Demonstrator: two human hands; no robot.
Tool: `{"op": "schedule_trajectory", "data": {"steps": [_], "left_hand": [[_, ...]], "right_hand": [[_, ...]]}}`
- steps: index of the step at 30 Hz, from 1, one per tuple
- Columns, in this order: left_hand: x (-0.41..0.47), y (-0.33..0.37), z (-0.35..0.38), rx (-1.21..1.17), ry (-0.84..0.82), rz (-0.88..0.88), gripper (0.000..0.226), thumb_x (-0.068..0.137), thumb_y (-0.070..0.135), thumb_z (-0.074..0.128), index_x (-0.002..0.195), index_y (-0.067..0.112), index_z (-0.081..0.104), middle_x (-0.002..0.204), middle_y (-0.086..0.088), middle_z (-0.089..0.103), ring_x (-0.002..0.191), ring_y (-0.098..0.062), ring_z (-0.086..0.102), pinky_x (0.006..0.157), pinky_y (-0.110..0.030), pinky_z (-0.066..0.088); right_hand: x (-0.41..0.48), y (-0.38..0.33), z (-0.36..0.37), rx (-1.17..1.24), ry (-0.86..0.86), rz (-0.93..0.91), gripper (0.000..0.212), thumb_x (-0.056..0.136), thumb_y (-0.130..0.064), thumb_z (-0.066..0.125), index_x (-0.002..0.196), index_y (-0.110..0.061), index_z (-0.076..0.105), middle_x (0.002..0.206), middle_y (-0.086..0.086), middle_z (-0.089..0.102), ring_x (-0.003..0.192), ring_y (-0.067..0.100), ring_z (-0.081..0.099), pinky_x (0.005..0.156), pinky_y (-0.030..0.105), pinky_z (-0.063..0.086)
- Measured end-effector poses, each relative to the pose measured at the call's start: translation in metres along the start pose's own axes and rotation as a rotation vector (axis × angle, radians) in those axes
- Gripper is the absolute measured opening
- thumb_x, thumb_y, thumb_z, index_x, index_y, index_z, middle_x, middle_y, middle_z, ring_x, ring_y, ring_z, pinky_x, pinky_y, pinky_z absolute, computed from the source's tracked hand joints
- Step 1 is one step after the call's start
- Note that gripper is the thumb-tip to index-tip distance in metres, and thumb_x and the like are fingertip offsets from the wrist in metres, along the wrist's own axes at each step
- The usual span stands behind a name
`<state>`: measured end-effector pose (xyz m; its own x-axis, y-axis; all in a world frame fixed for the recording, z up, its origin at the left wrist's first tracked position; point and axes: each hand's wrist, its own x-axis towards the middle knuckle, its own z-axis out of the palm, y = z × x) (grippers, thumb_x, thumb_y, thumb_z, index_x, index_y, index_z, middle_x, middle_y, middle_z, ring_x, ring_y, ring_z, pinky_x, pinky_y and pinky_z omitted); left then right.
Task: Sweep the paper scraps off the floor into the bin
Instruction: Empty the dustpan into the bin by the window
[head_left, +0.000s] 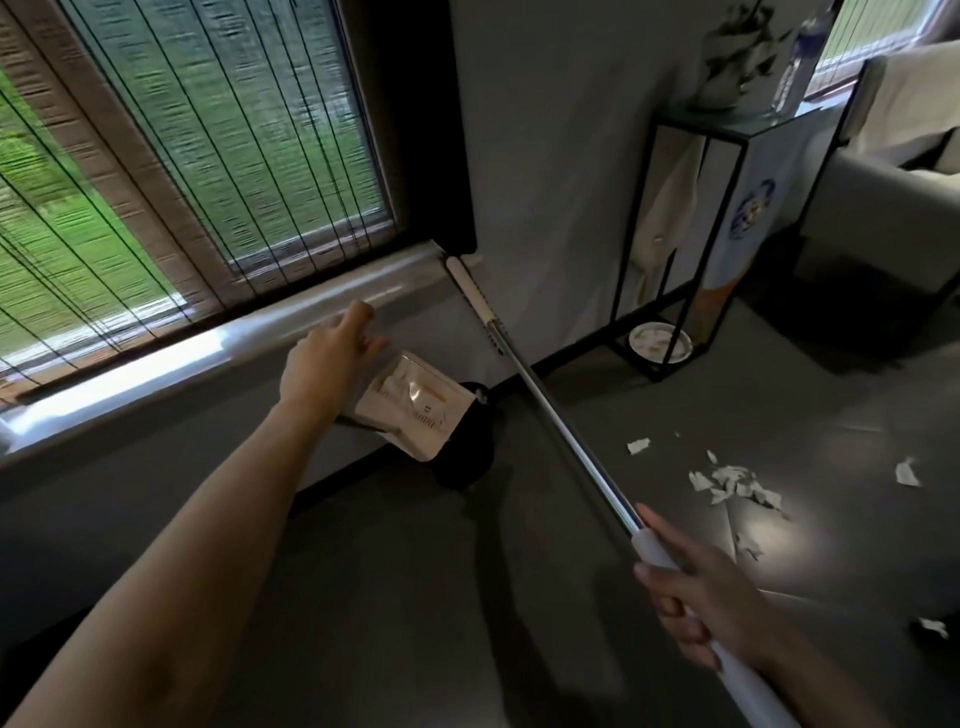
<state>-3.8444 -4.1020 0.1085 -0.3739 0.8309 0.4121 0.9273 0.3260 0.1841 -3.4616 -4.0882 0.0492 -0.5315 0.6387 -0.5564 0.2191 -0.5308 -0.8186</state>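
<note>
Right hand (696, 597): fingers curled round the white grip of the pole (561, 421), thumb along the shaft. The pole ran to 11 o'clock, and its far white end sat at the wall corner below the sill (156, 364). No sweeping head was in view, so which end carries it could not be told.

Left hand (332, 358): fingers spread and loose, holding nothing, reaching at 12 o'clock toward the sill. It was blurred, and contact could not be told.

At 5 o'clock from the left hand: a beige pack (410, 410) tilted on a dark round thing (465, 462), probably the bin, against the wall.

Scraps (732, 483): the main cluster lay on the floor (467, 597) at 1 o'clock from the right hand, well apart from the bin. Strays lay at 11, 2 and 3 o'clock of that cluster and one at the right edge beside the right wrist.

Further out at 1 o'clock: a black frame stand (691, 234) with a dish (660, 343) on its base.

Judgement: the step in hand was readying the broom, with nothing swept yet.
- Bring the left hand onto the shaft above the right for control.
- Gather the strays into the main cluster first.
- Use short, low strokes toward 10 o'clock, since light paper scatters easily.
- Shift the pack if it blocks the bin mouth.
- Keep the pole clear of the stand.
</note>
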Motion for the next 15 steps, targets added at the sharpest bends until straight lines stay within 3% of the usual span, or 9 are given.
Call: {"op": "schedule_trajectory", "data": {"steps": [5,9,12,15], "left_hand": [[0.011,0.003,0.000,0.066,0.006,0.119,0.033,0.091,0.033,0.057,0.108,0.005,0.051,0.089,-0.023,0.062,0.070,-0.040,0.061,0.055,-0.042,0.044],[0.028,-0.004,-0.013,0.071,0.050,0.148,0.029,0.090,0.036,0.059,0.097,0.017,0.038,0.082,-0.025,0.060,0.065,-0.044,0.060,0.051,-0.039,0.039],[0.021,0.004,-0.006,0.157,-0.045,0.219,0.033,0.092,0.033,0.056,0.112,0.007,0.051,0.096,-0.025,0.060,0.075,-0.044,0.062,0.055,-0.043,0.044],[0.010,0.010,0.007,0.303,-0.195,0.294,0.044,0.094,0.044,0.041,0.122,0.011,0.045,0.110,-0.019,0.058,0.083,-0.039,0.063,0.060,-0.044,0.051]], "right_hand": [[-0.001,-0.003,0.001,0.007,-0.012,-0.003,0.066,0.093,0.004,0.049,0.143,-0.037,0.034,0.050,0.002,0.034,0.031,0.008,0.027,0.027,0.014,0.028],[-0.003,-0.003,0.000,-0.001,-0.017,0.005,0.066,0.092,0.003,0.050,0.141,-0.039,0.036,0.051,0.002,0.035,0.032,0.009,0.028,0.028,0.014,0.029],[-0.003,0.001,0.001,0.005,-0.019,0.011,0.065,0.092,0.002,0.052,0.140,-0.039,0.037,0.049,0.001,0.038,0.032,0.009,0.029,0.029,0.015,0.030],[-0.004,0.004,-0.001,0.022,-0.018,0.018,0.065,0.091,0.002,0.052,0.140,-0.038,0.038,0.048,0.001,0.038,0.033,0.009,0.029,0.029,0.014,0.030]]}}
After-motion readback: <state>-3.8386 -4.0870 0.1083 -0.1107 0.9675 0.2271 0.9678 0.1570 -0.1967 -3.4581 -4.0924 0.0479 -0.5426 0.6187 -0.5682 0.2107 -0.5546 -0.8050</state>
